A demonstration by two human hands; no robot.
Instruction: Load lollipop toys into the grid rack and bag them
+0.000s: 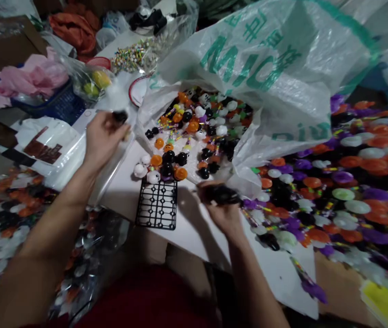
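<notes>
My left hand [102,139] is raised over the left side of the white table, fingers closed on a small shiny black piece [120,116]. My right hand [224,218] is wrapped round a blurred bundle of black pieces [223,194] near the bag's mouth; their exact kind is smeared by motion. Between the hands lies a black plastic grid frame [156,205]. At its far edge sits a cluster of round toy heads, among them an orange pumpkin head [180,173], a white head [140,170] and a black head [181,158].
A large white plastic bag [282,91] with green print gapes open, full of similar toys. Many orange, purple, white and black toys [344,182] are heaped at right, more [9,228] at lower left. A blue basket [55,102] and clear plastic bags [105,171] lie at left.
</notes>
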